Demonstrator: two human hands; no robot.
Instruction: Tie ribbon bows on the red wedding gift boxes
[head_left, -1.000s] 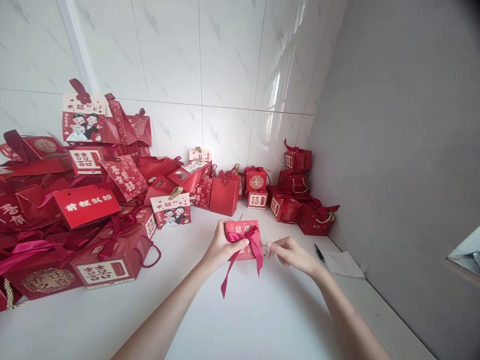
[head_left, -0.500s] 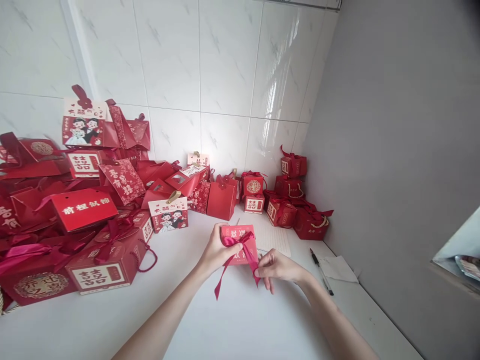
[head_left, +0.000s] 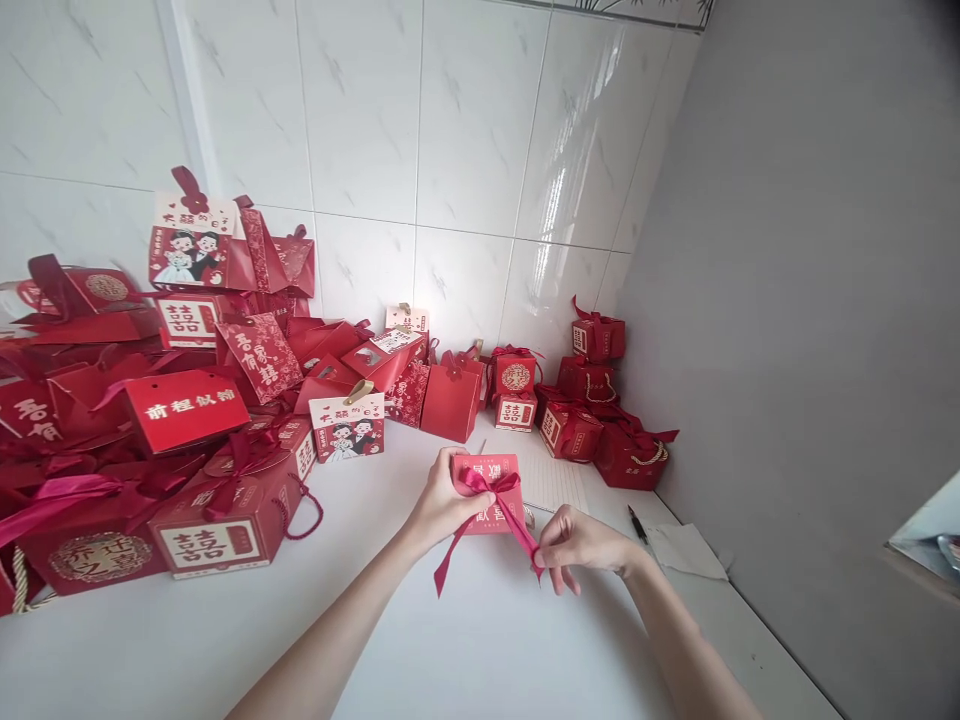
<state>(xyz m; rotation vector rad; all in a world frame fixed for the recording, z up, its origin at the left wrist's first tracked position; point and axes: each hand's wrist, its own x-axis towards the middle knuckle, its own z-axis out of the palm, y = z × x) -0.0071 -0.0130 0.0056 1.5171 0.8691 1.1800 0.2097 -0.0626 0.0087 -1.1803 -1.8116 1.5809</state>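
Observation:
A small red gift box with gold lettering is held over the white table, its top towards me. My left hand grips its left side, with the thumb pressed on top by the bow. A crimson ribbon is tied in a bow across the box, and one tail hangs loose at the lower left. My right hand pinches the end of the other tail between thumb and fingers, drawn out to the lower right. The left fingers under the box are hidden.
Many red gift boxes are piled on the left. More boxes stand stacked at the back right by the grey wall. A lined notebook lies behind the box; a pen and white paper lie to the right.
My right hand has moved right and slightly down, pulling the ribbon tail straighter. The left hand still holds the box. The whole view has shifted a little.

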